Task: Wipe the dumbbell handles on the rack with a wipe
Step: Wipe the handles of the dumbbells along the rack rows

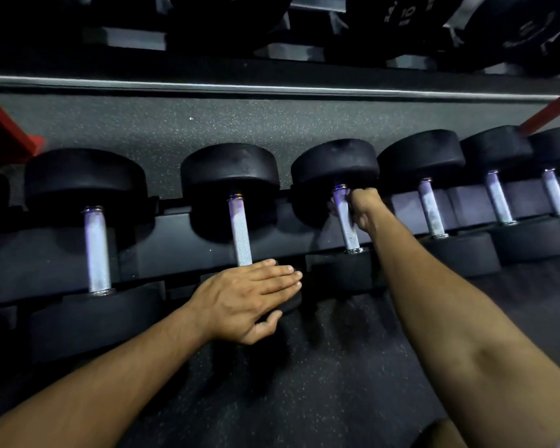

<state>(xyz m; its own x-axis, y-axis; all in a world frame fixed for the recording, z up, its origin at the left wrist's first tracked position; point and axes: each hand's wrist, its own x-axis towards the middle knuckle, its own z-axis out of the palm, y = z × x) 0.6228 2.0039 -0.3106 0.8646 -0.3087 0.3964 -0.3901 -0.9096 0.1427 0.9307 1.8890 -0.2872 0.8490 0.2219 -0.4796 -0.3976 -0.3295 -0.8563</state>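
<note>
Several black dumbbells with silver knurled handles lie side by side on a low black rack [175, 240]. My right hand [364, 208] is curled round the upper part of the third dumbbell's handle [348, 227]; a pale bit of what looks like the wipe [332, 206] shows at the handle's left, mostly hidden by my fingers. My left hand [249, 297] lies flat, fingers straight, on the near head of the second dumbbell [291, 300], just below its handle [240, 234].
More dumbbell handles stand to the left [96, 250] and right [430, 206]. A higher rack tier with large weights [404, 17] sits at the top. Red frame legs [4, 124] flank the rack. Speckled rubber floor [320, 383] lies below.
</note>
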